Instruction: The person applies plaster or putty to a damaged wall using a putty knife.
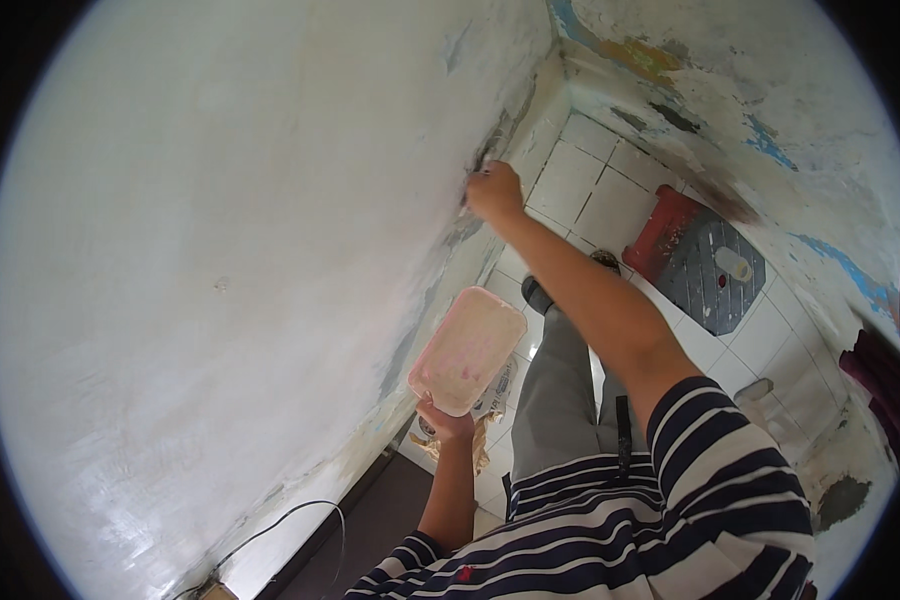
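My left hand (445, 418) grips the near edge of a shallow pink plastic tray (470, 350), its inside coated with a pale, smeared layer. My right arm reaches forward, and the closed right hand (495, 190) is against the lower part of the white wall (260, 200) on the left. What its fingers hold, if anything, is hidden. Close to that hand runs a strip of rough, dark, flaking patches (510, 125) low on the wall. The tray hangs below and nearer to me than the right hand.
A red and grey step stool (715, 285), splashed with paint, stands right on the white tiled floor (568, 180). A pale oval object (733, 264) lies on it. A crumpled bag (488, 440) sits below the tray. A dark cable (300, 505) loops lower left. Maroon cloth (875, 390) hangs far right.
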{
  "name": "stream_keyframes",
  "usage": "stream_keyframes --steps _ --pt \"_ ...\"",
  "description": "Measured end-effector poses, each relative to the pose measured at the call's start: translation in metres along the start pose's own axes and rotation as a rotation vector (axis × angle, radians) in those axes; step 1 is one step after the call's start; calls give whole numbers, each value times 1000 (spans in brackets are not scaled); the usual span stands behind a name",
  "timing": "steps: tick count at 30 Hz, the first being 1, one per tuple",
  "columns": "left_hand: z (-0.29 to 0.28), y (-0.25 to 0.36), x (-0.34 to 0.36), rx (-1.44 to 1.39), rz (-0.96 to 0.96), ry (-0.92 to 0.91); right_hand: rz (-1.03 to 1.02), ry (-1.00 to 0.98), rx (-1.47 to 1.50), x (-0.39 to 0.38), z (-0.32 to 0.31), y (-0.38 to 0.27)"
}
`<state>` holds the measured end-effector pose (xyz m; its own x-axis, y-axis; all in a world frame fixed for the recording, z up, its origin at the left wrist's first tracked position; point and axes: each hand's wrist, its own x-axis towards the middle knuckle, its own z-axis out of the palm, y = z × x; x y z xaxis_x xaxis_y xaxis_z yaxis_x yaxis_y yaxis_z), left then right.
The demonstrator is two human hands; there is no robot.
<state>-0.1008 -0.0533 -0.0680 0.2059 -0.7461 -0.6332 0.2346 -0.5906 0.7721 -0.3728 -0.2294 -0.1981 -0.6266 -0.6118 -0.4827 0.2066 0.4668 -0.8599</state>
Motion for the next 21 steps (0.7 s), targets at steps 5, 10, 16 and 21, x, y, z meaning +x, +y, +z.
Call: stream_keyframes --steps 5,10,16,21 --pt "1 -8 8 17 -23 -128 -299 -154 297 -37 -36 46" --pt "-11 -8 11 65 20 -116 -72 129 4 -17 -38 41" --pt "-13 -3 8 -9 15 -83 24 -90 -8 -9 -12 -16" --pt "-11 -3 10 44 -10 -46 222 -45 234 -26 -67 26"
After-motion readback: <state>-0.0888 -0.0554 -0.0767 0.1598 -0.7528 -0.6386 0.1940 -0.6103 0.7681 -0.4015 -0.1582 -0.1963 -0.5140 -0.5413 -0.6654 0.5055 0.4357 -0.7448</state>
